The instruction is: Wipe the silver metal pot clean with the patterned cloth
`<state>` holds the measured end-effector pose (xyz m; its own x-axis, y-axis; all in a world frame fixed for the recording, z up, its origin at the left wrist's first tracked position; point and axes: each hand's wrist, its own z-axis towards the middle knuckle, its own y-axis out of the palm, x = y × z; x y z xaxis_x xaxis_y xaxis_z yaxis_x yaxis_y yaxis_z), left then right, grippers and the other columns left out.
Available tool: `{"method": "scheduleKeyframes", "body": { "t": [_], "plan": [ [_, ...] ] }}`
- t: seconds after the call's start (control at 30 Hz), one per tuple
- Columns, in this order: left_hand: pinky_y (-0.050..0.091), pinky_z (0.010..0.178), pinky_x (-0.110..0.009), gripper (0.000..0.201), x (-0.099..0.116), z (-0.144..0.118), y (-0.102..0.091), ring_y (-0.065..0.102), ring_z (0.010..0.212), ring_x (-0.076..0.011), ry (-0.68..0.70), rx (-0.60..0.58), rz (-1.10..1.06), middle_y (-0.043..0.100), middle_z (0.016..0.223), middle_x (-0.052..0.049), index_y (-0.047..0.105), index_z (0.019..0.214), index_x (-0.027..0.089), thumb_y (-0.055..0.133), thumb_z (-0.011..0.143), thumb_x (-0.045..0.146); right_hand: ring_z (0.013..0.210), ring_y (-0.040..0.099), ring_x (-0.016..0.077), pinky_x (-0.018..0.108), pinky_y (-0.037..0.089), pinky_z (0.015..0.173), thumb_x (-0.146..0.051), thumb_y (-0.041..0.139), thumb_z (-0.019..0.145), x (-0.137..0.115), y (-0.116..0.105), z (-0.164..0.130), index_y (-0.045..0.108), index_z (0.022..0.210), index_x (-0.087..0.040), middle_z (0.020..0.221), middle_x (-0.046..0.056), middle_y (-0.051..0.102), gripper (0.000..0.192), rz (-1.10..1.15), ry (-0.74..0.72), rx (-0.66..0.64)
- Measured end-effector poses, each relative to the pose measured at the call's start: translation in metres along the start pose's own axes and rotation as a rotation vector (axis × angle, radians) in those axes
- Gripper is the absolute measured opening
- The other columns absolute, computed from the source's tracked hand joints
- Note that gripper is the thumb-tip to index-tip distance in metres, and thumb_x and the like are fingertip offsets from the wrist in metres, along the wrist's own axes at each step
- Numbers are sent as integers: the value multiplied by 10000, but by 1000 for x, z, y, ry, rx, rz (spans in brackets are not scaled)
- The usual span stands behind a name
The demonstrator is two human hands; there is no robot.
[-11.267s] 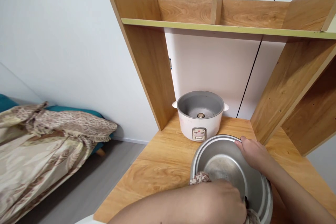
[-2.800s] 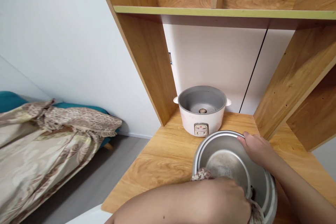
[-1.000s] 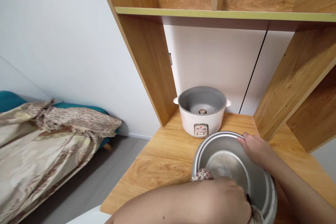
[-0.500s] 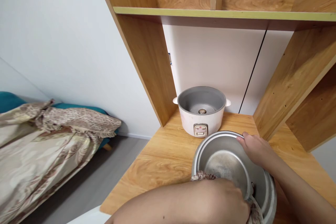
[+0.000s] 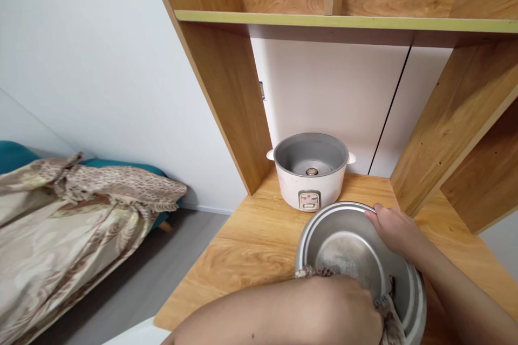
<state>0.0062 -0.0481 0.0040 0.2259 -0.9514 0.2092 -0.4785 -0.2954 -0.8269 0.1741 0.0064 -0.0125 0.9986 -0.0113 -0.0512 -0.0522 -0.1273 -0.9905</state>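
Shelving (image 5: pixel 226 91) in wood-grain board, with a pale green front edge, rises at the back. Off to the left a bed (image 5: pixel 36 259) lies under rumpled, patterned covers (image 5: pixel 117 183). In front of the shelving spreads the wooden bench (image 5: pixel 230 248); by its near left corner I can see something white (image 5: pixel 140 334), too cut off to name. At the back of the bench, between two uprights, sits a white rice cooker (image 5: pixel 287 188), uncovered, a round metal button (image 5: pixel 311 171) in its grey floor. Just in front of it is the metal pot (image 5: pixel 343 223), mouth up; whether its base rests flat I can't tell. The left forearm (image 5: pixel 243 312) cuts across the pot's near side and hides much of the rim there. The left hand (image 5: pixel 335 302) is bunched, knuckles up, over a patterned cloth (image 5: pixel 392 323) in the pot; folds poke out on both sides, and the fingertips are out of sight. The right hand (image 5: pixel 392 229) pinches the far right rim, most of its fingers hidden. A dark speck (image 5: pixel 392 282) shows beside the cloth, too tiny to make out.
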Motion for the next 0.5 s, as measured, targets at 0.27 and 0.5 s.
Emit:
{"method": "scheduleKeyframes", "body": {
  "t": [0.27,0.5],
  "plan": [
    [345,427,-275,248,4,-13,-12,588,510,-149,54,156,70,709,702,-72,667,732,119,489,870,222,894,669,279,327,362,665,-437,208,1018,-1,-1,0,577,976,-181,918,139,705,451,2,12,-12],
    [354,399,-281,151,-2,3,6,568,440,-168,31,138,-6,702,645,-81,694,773,127,563,790,200,906,670,287,332,379,675,-435,201,1020,-3,-5,-2,584,973,-171,927,145,704,468,1,10,-13]
  ]
}}
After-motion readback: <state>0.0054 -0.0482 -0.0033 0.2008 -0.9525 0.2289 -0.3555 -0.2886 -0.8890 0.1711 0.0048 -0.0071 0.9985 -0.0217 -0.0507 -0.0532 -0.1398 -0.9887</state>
